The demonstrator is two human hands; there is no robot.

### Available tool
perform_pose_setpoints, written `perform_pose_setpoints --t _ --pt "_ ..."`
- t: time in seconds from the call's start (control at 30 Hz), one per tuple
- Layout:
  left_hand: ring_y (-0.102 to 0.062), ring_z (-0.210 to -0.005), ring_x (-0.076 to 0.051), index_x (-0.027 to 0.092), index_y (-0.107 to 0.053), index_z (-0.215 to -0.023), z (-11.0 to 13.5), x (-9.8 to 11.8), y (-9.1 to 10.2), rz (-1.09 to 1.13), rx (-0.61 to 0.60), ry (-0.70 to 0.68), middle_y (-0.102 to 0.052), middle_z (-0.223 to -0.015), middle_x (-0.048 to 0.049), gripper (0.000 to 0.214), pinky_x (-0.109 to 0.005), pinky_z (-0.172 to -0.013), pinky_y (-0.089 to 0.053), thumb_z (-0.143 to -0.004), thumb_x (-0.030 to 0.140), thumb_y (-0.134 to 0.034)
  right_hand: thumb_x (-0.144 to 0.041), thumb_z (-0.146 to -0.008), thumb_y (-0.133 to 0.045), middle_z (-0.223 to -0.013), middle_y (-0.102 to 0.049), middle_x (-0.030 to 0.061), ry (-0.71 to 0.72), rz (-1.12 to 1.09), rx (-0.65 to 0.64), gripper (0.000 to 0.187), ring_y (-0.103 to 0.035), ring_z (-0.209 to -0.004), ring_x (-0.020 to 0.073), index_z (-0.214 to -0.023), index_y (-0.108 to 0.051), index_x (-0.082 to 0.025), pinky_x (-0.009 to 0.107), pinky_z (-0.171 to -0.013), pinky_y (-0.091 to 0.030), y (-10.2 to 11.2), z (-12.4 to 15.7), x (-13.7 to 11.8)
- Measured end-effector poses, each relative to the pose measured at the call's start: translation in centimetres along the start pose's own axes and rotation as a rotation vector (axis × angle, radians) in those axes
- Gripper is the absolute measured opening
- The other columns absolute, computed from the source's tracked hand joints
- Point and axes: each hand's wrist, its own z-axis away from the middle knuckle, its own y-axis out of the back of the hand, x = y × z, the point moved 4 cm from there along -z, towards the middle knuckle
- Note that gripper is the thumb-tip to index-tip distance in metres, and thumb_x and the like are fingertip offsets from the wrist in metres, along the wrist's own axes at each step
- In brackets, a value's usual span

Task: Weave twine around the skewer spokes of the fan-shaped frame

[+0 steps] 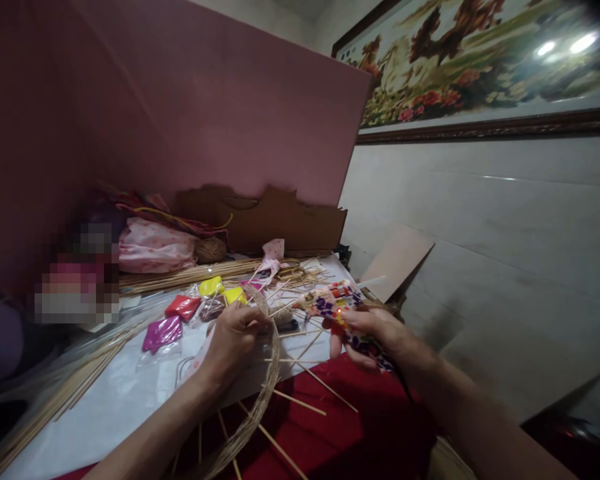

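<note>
Well, at your far left a loose bundle of thin, pale wooden sticks (87,377) slants along the edge of a white sheet (107,417) spread over the work surface. Next come a flat magenta packet in clear plastic (161,335) and, just behind it, a red packet in clear plastic (183,307). Farther back sits a pale pink spotted fabric bundle (155,247), with a round ball of brown twine (211,250) at its right. Two bright yellow packets (211,287) lie near your left hand (237,337), whose fingers are closed on the upper left side of a large ring of woven, straw-coloured strands (276,357). That ring is in front of you, tilted up, its lower part over a deep red cloth (380,417), and slender wooden spokes (300,400) cross it and stick out past its rim. Right of it, your right hand (375,333) is wrapped round a gun-shaped tool with a colourful flower pattern (330,301); a small red light glows on its side, a whitish translucent rod juts from its back, and its tapered tip points left, near the ring. Beyond, a thin brown board (399,263) leans against the tiled wall (485,220), below a dark-framed picture of horses and flowers (445,73).
</note>
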Motion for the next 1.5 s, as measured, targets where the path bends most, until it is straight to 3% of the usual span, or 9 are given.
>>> perform_pose_setpoints --t 0.13,0.3,0.5,0.7,0.9,1.5 --pt "-0.056 -0.07 -0.017 0.021 -0.071 -0.067 0.1 0.2 0.1 -0.005 -0.009 0.007 -0.062 -0.071 -0.0029 0.018 -0.03 -0.066 -0.043 -0.074 0.015 -0.055 -0.043 -0.082 -0.048 -0.059 -0.064 0.0058 -0.082 0.028 -0.067 0.033 -0.034 -0.034 0.0054 -0.068 -0.057 -0.014 0.02 -0.033 -0.021 -1.2 -2.2 0.5" --pt "-0.055 -0.068 -0.016 0.022 -0.07 -0.068 0.2 0.1 0.1 0.004 -0.004 -0.001 -0.063 -0.07 -0.0024 0.017 -0.028 -0.063 -0.042 -0.075 0.018 -0.055 -0.041 -0.082 -0.047 -0.057 -0.064 0.0059 -0.131 0.018 -0.087 0.033 -0.034 -0.032 0.0054 -0.065 -0.057 -0.014 0.02 -0.031 -0.018 -1.4 -4.0 1.5" --pt "-0.055 -0.068 -0.016 0.022 -0.07 -0.067 0.2 -0.2 0.0 0.005 0.011 -0.008 -0.064 -0.069 -0.0019 0.018 -0.028 -0.064 -0.041 -0.073 0.014 -0.055 -0.038 -0.086 -0.039 -0.034 -0.045 -0.0001 -0.169 0.134 -0.06 0.046 -0.03 -0.031 0.0058 -0.053 -0.058 -0.012 0.02 -0.033 -0.02 -1.9 -4.3 1.1" --pt "-0.054 -0.067 -0.015 0.022 -0.069 -0.066 0.3 -0.1 0.0 0.023 0.02 -0.027 -0.062 -0.068 -0.0019 0.02 -0.028 -0.063 -0.041 -0.073 0.011 -0.053 -0.033 -0.088 -0.036 -0.035 -0.043 -0.0014 -0.183 0.163 -0.071 0.045 -0.03 -0.031 0.0054 -0.053 -0.056 -0.012 0.018 -0.034 -0.021 -2.5 -4.3 0.4" --pt "-0.053 -0.065 -0.015 0.022 -0.069 -0.066 0.3 -0.4 -0.1 0.022 0.021 -0.017 -0.06 -0.069 -0.0021 0.019 -0.028 -0.061 -0.041 -0.073 0.013 -0.053 -0.031 -0.087 -0.036 -0.048 -0.056 0.0029 -0.186 0.178 -0.053 0.041 -0.032 -0.031 0.0041 -0.054 -0.053 -0.013 0.019 -0.033 -0.022 -2.4 -4.5 0.5" --pt "-0.054 -0.067 -0.016 0.022 -0.07 -0.067 0.3 -0.5 -0.2 0.05 0.016 -0.012 -0.059 -0.07 -0.0031 0.02 -0.029 -0.063 -0.042 -0.073 0.014 -0.052 -0.028 -0.088 -0.035 -0.046 -0.052 0.0005 -0.152 0.28 -0.095 0.039 -0.034 -0.032 0.0051 -0.056 -0.05 -0.014 0.02 -0.036 -0.025 -2.6 -4.5 0.2"
